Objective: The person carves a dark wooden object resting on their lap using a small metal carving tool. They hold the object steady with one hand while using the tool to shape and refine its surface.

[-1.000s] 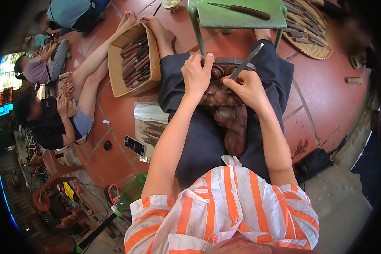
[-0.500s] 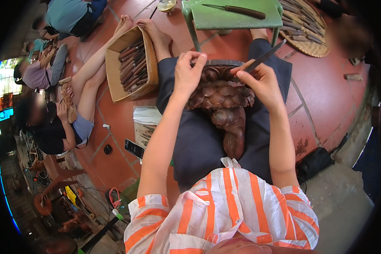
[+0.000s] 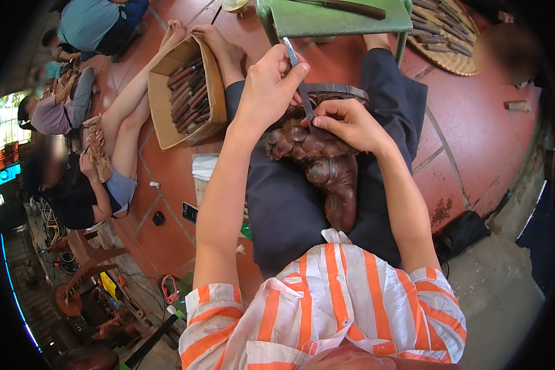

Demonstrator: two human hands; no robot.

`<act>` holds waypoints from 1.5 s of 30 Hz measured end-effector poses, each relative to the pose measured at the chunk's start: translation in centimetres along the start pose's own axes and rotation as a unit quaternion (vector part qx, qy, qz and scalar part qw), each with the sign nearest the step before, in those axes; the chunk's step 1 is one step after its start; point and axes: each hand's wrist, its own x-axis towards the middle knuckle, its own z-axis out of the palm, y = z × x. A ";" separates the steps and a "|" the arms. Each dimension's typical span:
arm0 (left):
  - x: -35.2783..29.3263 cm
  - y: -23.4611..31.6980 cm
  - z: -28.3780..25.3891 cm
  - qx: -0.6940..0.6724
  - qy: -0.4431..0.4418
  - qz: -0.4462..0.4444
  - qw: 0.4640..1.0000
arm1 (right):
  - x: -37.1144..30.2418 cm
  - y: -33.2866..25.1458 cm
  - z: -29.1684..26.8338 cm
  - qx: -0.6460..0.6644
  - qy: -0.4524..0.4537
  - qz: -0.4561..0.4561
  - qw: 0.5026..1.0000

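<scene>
A dark brown wood carving, scaly at the top and rounded lower down, rests between my thighs. Over its upper end slants a thin, flat grey blade, like a narrow file; I cannot tell its exact kind. My left hand is closed round the blade's upper part, thumb against it, with the pale tip sticking out above. My right hand pinches the lower end between thumb and fingers, close over the scaly part. That hand hides some of the carving's right side.
Ahead stands a green stool with a dark-handled tool. A cardboard box of wooden-handled tools is at left, a woven tray of more at far right. A phone lies on the floor. At left another person holds a light wood carving.
The blade has swung from pointing up-right in my right hand to leaning up-left. My left hand has closed on its upper part, and my right hand has moved lower and left.
</scene>
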 end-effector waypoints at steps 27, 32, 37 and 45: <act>0.8 -0.6 2.1 0.073 0.049 -0.031 0.996 | -0.3 0.2 0.7 0.056 0.052 0.050 0.996; 0.7 -0.6 2.4 0.074 0.064 -0.028 0.995 | -0.4 0.4 0.7 0.070 0.064 0.051 0.994; 1.1 -3.5 2.3 0.155 0.095 0.038 0.983 | 0.0 0.4 1.5 -0.046 0.131 0.029 0.990; 1.3 -3.4 2.3 0.121 0.103 0.051 0.986 | 0.1 0.2 1.8 -0.032 0.155 0.026 0.987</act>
